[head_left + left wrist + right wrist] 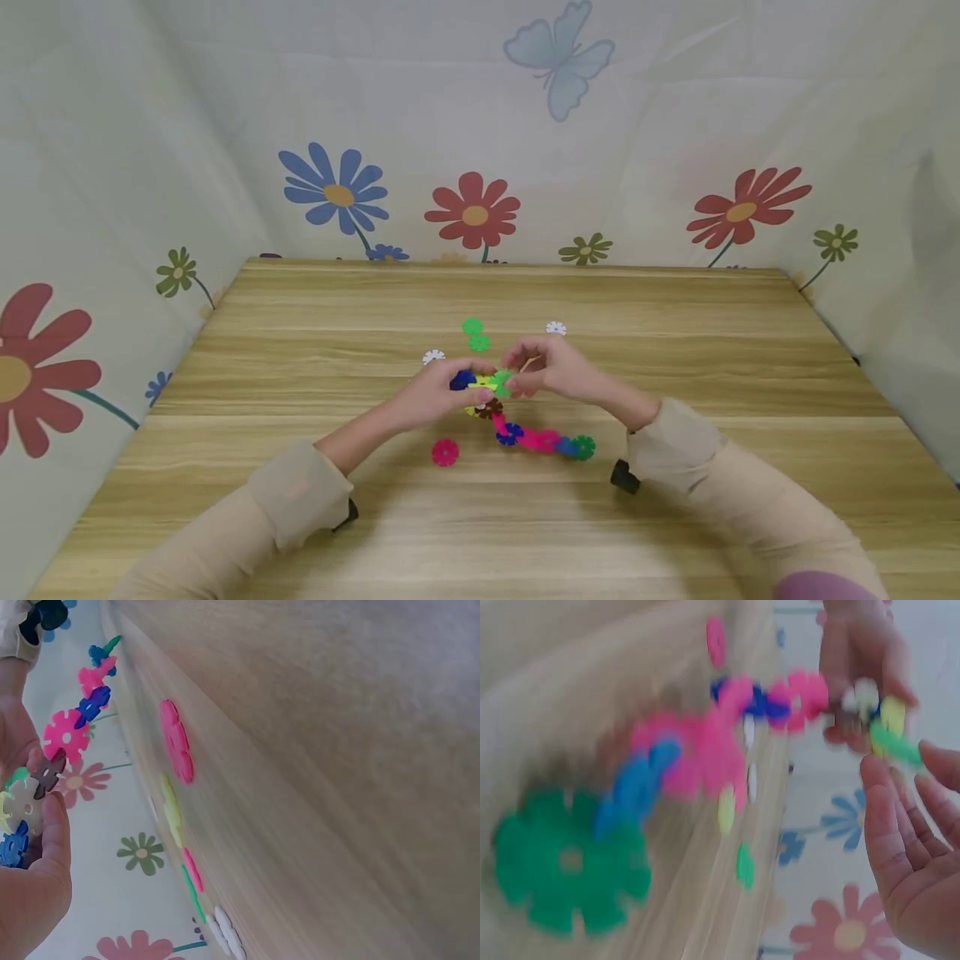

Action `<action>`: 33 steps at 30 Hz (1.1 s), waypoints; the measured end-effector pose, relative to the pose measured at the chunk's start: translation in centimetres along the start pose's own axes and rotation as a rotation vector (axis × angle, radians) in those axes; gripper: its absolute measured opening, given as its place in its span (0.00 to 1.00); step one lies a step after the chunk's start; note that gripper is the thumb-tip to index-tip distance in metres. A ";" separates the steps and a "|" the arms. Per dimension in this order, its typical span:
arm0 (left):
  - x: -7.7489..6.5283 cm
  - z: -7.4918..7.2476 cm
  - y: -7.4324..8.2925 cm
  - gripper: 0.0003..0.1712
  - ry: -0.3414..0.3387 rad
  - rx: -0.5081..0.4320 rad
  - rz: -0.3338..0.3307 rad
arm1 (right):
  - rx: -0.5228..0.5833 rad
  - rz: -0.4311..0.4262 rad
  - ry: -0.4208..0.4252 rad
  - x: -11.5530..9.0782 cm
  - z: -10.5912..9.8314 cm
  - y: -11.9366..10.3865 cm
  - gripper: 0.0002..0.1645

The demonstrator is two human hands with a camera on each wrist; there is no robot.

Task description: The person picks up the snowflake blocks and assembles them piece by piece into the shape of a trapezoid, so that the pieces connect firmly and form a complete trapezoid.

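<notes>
A chain of snowflake-shaped plastic discs [540,440] hangs from my hands in a curve over the wooden table. My left hand [431,393] grips its upper end, around a blue disc [462,381] and a yellow disc [481,382]. White and brown discs [49,774] show beside its thumb. With thumb and fingertips, my right hand [558,371] pinches a light green disc [502,383] that meets the yellow one. Pink and blue discs follow down the chain to a dark green disc [571,861] at the far end.
A loose pink disc [446,452] lies on the table [300,517] near my left wrist. Beyond my hands are two light green discs [472,327], a white disc [433,357] and another white disc [556,327]. Flower-printed cloth [405,100] stands behind the table.
</notes>
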State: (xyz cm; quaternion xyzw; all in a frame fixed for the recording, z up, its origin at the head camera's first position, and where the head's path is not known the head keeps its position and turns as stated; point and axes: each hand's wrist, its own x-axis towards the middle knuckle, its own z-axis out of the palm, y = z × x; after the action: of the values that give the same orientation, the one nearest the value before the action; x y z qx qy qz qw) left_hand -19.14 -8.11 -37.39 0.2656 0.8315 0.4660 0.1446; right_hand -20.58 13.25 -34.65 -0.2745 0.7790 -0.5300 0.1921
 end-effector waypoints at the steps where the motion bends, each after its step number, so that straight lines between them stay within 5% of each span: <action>1: 0.0 -0.1 -0.1 0.25 -0.008 -0.007 0.002 | 0.009 0.012 -0.009 0.2 -0.5 0.2 0.12; 15: -0.2 -0.6 -0.5 0.23 -0.011 0.012 0.004 | -0.088 0.210 0.108 3.0 -7.4 5.5 0.17; 23: -0.1 -0.5 -0.6 0.23 -0.017 0.027 -0.008 | -0.186 0.277 0.200 4.0 -8.6 8.2 0.16; 33: -0.1 -0.4 -0.7 0.26 -0.020 0.029 -0.017 | -0.490 0.333 0.204 5.0 -8.7 10.1 0.20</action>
State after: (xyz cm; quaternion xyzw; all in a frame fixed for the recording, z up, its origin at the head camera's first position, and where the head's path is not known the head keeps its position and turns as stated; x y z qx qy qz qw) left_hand -19.42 -8.75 -37.74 0.2652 0.8390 0.4498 0.1529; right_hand -31.84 19.23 -40.91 -0.1264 0.9331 -0.3126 0.1253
